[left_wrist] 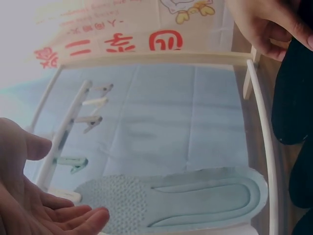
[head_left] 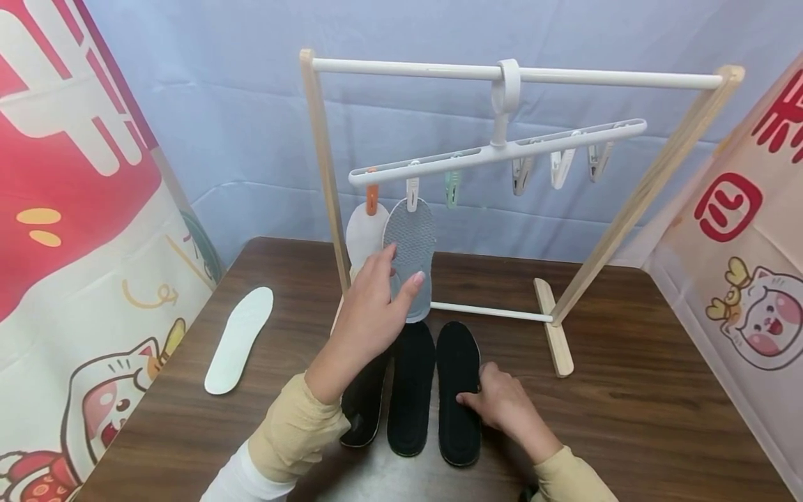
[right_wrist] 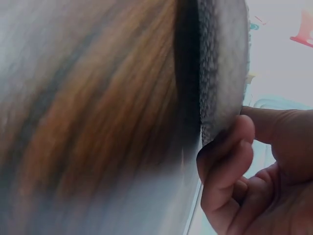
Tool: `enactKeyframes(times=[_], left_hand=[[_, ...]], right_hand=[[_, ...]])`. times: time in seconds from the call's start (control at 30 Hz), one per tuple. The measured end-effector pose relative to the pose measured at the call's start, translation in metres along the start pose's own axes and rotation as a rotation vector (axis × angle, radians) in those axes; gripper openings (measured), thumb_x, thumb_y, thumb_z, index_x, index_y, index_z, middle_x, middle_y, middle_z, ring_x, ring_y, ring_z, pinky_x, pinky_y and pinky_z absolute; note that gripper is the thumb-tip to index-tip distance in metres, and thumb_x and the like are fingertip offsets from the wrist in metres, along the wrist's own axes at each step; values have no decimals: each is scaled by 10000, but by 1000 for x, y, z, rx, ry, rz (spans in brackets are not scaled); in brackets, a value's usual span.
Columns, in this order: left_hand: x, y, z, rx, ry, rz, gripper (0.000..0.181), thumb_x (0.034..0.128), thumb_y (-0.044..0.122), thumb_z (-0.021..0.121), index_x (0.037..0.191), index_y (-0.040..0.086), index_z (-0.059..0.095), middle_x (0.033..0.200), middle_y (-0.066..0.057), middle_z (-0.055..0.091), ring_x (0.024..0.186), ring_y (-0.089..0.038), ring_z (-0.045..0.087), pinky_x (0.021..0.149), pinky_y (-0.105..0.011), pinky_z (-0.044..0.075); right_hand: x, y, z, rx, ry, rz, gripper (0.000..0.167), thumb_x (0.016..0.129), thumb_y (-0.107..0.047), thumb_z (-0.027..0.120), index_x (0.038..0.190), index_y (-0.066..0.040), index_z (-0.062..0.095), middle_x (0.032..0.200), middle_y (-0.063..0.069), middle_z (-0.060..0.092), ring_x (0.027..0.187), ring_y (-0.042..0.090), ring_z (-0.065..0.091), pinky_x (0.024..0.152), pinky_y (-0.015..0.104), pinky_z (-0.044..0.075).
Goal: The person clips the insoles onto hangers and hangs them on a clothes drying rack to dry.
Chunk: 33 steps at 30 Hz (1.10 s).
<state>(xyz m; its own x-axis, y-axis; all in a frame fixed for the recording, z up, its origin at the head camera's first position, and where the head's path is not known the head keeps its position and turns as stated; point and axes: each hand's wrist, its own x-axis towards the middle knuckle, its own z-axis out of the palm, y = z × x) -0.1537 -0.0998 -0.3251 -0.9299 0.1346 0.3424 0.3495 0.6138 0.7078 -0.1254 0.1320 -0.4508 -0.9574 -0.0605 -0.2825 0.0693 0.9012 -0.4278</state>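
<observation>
A grey insole (head_left: 414, 233) hangs from a white clip (head_left: 412, 196) on the hanger (head_left: 564, 143). My left hand (head_left: 369, 303) is in front of it with fingers loosely extended; the left wrist view shows an open palm. Beside it, a white insole (head_left: 364, 233) hangs from an orange clip (head_left: 372, 201), partly covered. On the table, my right hand (head_left: 507, 399) pinches the right edge of a black insole (head_left: 458, 369). In the right wrist view, the thumb and curled fingers (right_wrist: 230, 156) hold that insole's edge (right_wrist: 225, 63) off the table.
Two more black insoles, one in the middle (head_left: 410, 390) and one under my left forearm (head_left: 364, 411), lie alongside. A white insole (head_left: 240, 341) lies at the table's left. A green clip (head_left: 452, 189) and several others hang from the hanger on the wooden-legged rack (head_left: 646, 195).
</observation>
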Motion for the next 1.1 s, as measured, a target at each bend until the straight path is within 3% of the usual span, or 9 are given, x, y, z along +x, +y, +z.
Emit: enactKeyframes(times=[0.2, 0.37, 0.63, 0.8, 1.1], left_hand=[[7, 6, 0, -36, -7, 23, 680, 1042, 443, 520, 1555, 36, 337, 1461, -114, 498, 1268, -260, 532, 1003, -495, 477], [15, 13, 2, -76, -21, 33, 659, 1043, 427, 527, 1549, 43, 353, 1439, -98, 518, 1252, -230, 533, 1012, -460, 473], [32, 24, 5, -113, -15, 92, 625, 1047, 407, 531, 1541, 58, 373, 1470, -96, 480, 1285, -224, 507, 1051, -407, 461], [41, 28, 5, -117, 10, 132, 615, 1048, 386, 533, 1545, 65, 365, 1503, -87, 437, 1300, -230, 480, 1049, -409, 451], [58, 31, 9, -130, 25, 134, 621, 1039, 344, 561, 1544, 50, 351, 1497, -97, 444, 1302, -255, 495, 1051, -393, 454]], right_hand=[[-2, 3, -1, 73, -4, -37, 330, 904, -293, 767, 733, -121, 542, 493, 9, 556, 469, 147, 568, 545, 294, 410], [-3, 4, -3, 102, 24, -50, 340, 926, -278, 737, 734, -118, 508, 535, 7, 562, 490, 143, 572, 551, 301, 409], [-4, 5, -3, 249, 16, -73, 251, 951, -168, 704, 845, -83, 493, 704, 45, 530, 481, 167, 587, 529, 311, 467], [-5, 5, -5, 285, 30, -87, 220, 956, -159, 700, 907, -78, 501, 722, 35, 520, 485, 167, 583, 534, 310, 477], [-8, 4, -7, 303, 46, -88, 220, 951, -143, 702, 892, -88, 497, 700, 37, 506, 487, 170, 573, 528, 318, 473]])
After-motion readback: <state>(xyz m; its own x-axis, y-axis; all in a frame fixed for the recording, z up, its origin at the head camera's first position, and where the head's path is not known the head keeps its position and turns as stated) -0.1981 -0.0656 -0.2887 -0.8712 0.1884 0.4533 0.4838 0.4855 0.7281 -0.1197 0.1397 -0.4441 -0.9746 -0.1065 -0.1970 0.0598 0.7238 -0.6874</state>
